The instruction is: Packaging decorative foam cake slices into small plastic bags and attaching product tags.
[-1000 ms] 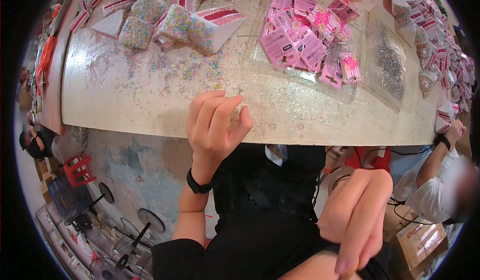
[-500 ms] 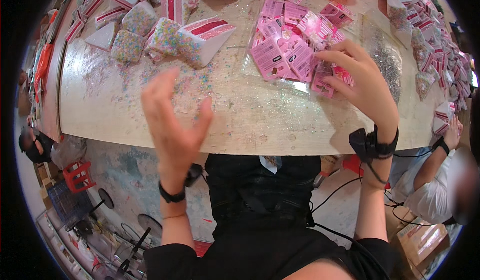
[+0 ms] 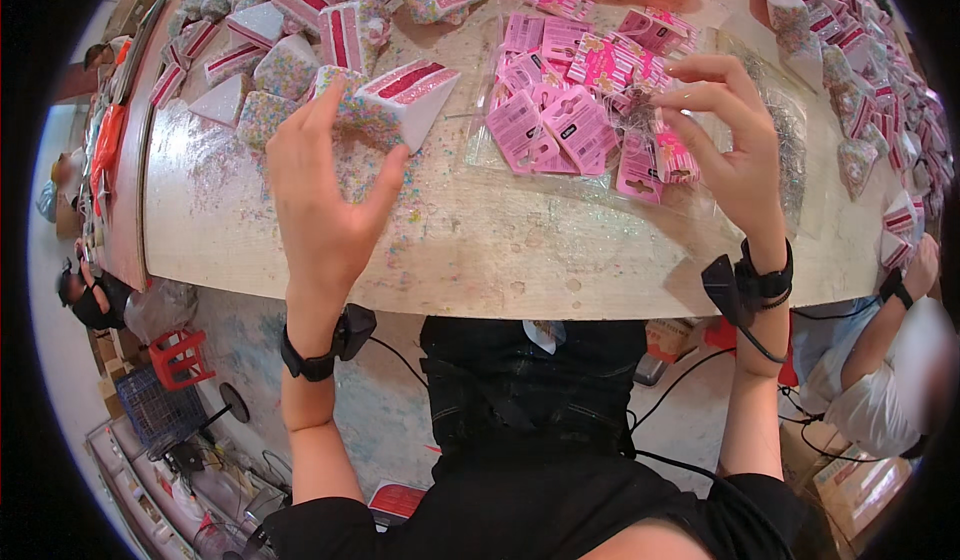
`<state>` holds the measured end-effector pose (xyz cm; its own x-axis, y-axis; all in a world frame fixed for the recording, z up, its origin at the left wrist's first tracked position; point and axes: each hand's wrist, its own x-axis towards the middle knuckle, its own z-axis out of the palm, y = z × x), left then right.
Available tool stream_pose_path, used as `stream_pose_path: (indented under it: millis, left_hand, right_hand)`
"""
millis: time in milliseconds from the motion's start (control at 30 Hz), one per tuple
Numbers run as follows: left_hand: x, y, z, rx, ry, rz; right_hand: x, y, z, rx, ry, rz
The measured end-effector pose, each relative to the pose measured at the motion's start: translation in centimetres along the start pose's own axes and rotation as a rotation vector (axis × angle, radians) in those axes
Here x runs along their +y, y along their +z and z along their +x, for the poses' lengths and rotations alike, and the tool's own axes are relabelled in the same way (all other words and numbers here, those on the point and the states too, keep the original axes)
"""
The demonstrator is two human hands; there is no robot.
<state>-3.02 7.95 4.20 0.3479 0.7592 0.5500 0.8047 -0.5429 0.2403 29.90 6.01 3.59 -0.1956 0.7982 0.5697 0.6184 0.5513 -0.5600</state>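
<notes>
**Spread left hand (image 3: 325,200) at a toy cake slice (image 3: 412,98), bent right hand (image 3: 735,145) at a tangle of strands (image 3: 633,110)**

The cake slice lies on the wooden table (image 3: 480,270), just beyond the left hand. That hand is unclenched, thumb and fingers apart around the near, sprinkle-coated side; whether the fingertips touch it cannot be made out. The right hand is bent, its thumb and fingertips close together beside the fine strands, which lie over pink printed cards (image 3: 582,130) on a clear plastic tray (image 3: 480,155). Whether it pinches a strand, one cannot tell.

The likeliest trouble is snagging: the strands overlap so loosely that one drawn out could bring others along, or shift the cards beneath. On the left, a lopsided squeeze might roll the wedge or push it into the sprinkled slice (image 3: 262,120) beside the hand. Rubbing could also shed coating, as the loose sprinkles (image 3: 413,210) on the table suggest.

The slice's long axis follows its red stripe, slanting from near left to far right. Its narrow tip appears to point right and away from the person, the sprinkled back toward the left hand, the plain white face to the right.
</notes>
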Motion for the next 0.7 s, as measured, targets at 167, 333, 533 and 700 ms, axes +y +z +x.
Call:
stream_pose_path:
  millis: [167,333,533,700]
  left_hand:
    - [0.6,0.6,1.1,-0.09,0.005,0.176]
    - [0.5,0.0,0.7,-0.1,-0.049,0.196]
    - [3.3,-2.4,-2.1,0.225,0.169,0.128]
    - [6.8,-1.8,-6.7,-0.003,0.45,0.185]
  right_hand:
    - [0.5,-0.4,-0.3,0.213,-0.043,-0.11]
    - [0.5,0.3,0.0,0.218,-0.056,-0.211]
    - [0.6,0.1,-0.5,0.2,0.017,-0.13]
    - [0.4,0.0,-0.4,0.157,-0.124,-0.241]
